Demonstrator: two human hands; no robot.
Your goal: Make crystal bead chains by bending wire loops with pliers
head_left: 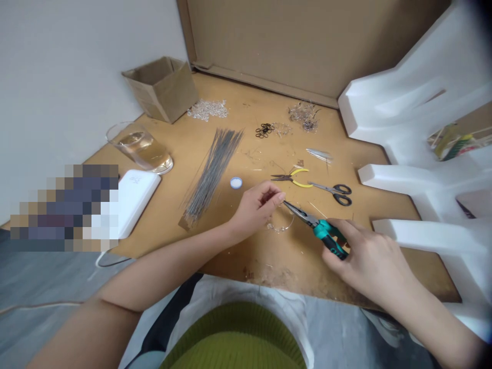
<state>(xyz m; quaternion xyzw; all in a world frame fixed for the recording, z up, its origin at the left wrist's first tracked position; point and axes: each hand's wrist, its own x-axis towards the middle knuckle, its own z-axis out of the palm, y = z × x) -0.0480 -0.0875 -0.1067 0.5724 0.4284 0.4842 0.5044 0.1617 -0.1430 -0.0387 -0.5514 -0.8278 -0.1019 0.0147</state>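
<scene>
Brown desk (pixel 246 251) runs out from your lap, its near edge stained, with white foam (pixel 407 229) along the right side. Closest to you, your right hand (pixel 372 256) is wrapped round the grips of the teal-handled pliers (pixel 320 229), their long nose pointing left. Those tips meet, or come just beside, the fingertips of your left hand (pixel 255 205), where thumb and forefinger press together on what looks like the end of the clear beaded loop (pixel 282 229); the loop shows just below them, and the bit between your fingers is too small to make out. Your step in hand seems to be working that fine end with the plier nose. As I judge it, the next move calls for a steady left pinch and a small, light squeeze, the tips lined up so that no bead gets nipped. Just beyond lie the white disc (pixel 236 182), the scissors (pixel 331 189) and the yellow-handled pliers (pixel 290 178), with the bundle of grey wires (pixel 215 174) to the left. Farther back you have black looped pieces (pixel 265 129), a heap of clear beads (pixel 209 109) and a cardboard box (pixel 175 92).
</scene>
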